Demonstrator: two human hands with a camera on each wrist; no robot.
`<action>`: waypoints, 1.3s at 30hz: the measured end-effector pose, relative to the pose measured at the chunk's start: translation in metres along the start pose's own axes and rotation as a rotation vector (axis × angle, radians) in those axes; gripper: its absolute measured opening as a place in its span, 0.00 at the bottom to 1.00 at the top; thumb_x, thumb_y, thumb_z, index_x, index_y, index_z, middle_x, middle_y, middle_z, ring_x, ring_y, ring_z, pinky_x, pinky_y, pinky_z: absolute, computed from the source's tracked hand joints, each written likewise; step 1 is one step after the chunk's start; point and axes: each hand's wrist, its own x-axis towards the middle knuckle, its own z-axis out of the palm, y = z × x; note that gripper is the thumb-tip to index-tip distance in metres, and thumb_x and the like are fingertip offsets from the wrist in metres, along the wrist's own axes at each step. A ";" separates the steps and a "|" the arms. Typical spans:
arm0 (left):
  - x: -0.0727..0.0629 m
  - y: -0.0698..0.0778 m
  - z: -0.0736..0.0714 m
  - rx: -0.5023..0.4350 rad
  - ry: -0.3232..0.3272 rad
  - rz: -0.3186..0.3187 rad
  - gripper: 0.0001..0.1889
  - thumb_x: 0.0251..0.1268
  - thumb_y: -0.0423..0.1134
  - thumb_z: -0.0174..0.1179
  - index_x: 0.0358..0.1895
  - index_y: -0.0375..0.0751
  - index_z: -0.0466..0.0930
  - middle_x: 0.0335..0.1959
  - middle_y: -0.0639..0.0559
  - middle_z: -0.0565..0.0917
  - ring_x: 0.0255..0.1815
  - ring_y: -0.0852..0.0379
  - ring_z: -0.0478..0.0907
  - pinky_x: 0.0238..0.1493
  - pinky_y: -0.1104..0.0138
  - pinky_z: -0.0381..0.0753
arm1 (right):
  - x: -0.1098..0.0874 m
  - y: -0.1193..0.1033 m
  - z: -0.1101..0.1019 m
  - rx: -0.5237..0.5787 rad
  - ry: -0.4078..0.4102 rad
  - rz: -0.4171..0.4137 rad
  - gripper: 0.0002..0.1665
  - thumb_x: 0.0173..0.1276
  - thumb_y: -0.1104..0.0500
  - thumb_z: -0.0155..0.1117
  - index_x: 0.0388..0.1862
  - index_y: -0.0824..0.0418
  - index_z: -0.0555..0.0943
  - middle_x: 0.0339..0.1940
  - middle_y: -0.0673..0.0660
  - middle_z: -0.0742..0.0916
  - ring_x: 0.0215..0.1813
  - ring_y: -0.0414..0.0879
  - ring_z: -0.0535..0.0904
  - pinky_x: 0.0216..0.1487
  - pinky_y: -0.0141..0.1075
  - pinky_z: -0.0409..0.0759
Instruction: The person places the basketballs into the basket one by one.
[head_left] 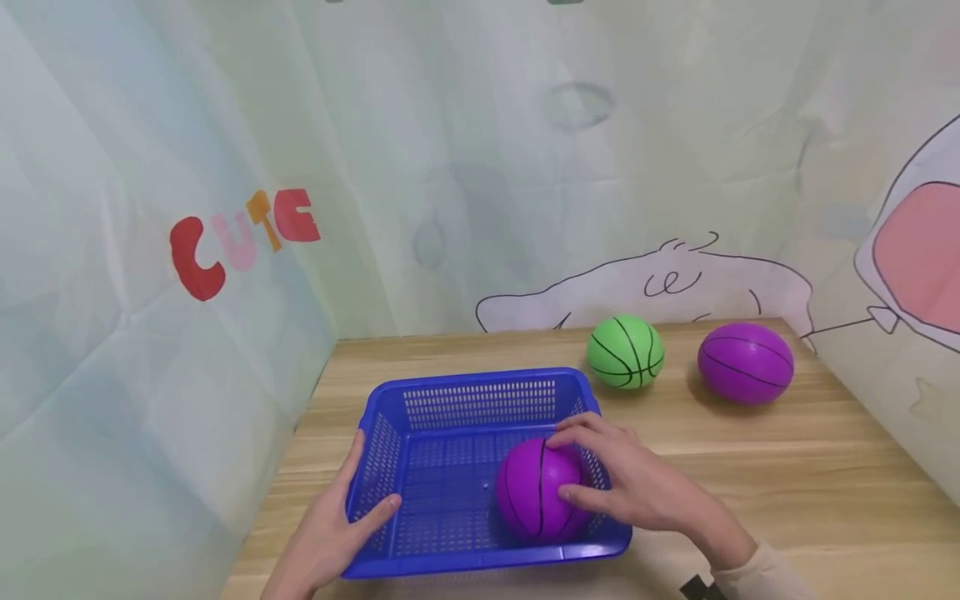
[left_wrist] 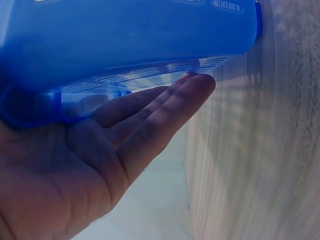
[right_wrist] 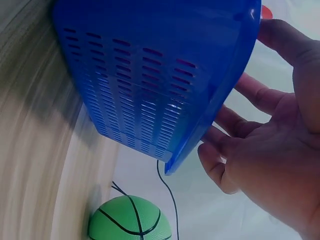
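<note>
A blue plastic basket [head_left: 450, 500] with slotted walls rests on the wooden table. My left hand [head_left: 330, 517] holds its left side, with the thumb over the rim and the fingers along the outer wall. In the left wrist view those fingers [left_wrist: 165, 107] lie nearly straight against the basket [left_wrist: 125, 40]. A purple ball [head_left: 528, 492] with black lines sits inside the basket at the right end. Over the right rim reaches my right hand [head_left: 630, 471], its thumb and bent fingers on the ball's upper right side. The basket wall [right_wrist: 145, 65] hides most of this ball in the right wrist view.
Behind the basket to the right, a green ball [head_left: 626, 352] stands near the back of the table. Farther right is another purple ball [head_left: 746, 363]. Printed cloth walls [head_left: 480, 167] close off the table at the back and both sides.
</note>
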 end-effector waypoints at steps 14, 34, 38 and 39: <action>0.001 -0.001 -0.002 -0.027 0.006 0.029 0.64 0.73 0.66 0.71 0.94 0.53 0.31 0.92 0.33 0.51 0.86 0.25 0.59 0.81 0.27 0.63 | 0.005 0.007 -0.011 0.011 0.151 0.036 0.36 0.74 0.54 0.81 0.78 0.50 0.78 0.73 0.51 0.80 0.76 0.54 0.79 0.75 0.62 0.80; 0.003 -0.001 -0.001 -0.020 0.020 0.064 0.64 0.74 0.65 0.71 0.94 0.52 0.32 0.92 0.34 0.51 0.86 0.25 0.59 0.81 0.28 0.62 | -0.009 0.014 -0.073 0.029 0.435 0.174 0.67 0.61 0.59 0.90 0.92 0.49 0.60 0.84 0.63 0.72 0.81 0.71 0.72 0.69 0.69 0.81; 0.000 -0.003 -0.001 -0.010 0.014 0.048 0.64 0.73 0.65 0.71 0.94 0.51 0.33 0.91 0.33 0.52 0.86 0.24 0.60 0.81 0.27 0.63 | -0.013 0.016 -0.092 0.023 0.490 0.185 0.70 0.60 0.62 0.90 0.93 0.47 0.57 0.89 0.60 0.68 0.83 0.73 0.69 0.77 0.65 0.75; -0.001 -0.003 -0.001 -0.009 0.015 0.046 0.64 0.73 0.65 0.72 0.94 0.51 0.33 0.91 0.33 0.52 0.85 0.24 0.60 0.81 0.27 0.63 | -0.015 0.016 -0.098 0.024 0.505 0.196 0.71 0.60 0.63 0.90 0.94 0.45 0.57 0.90 0.59 0.67 0.83 0.74 0.68 0.78 0.68 0.73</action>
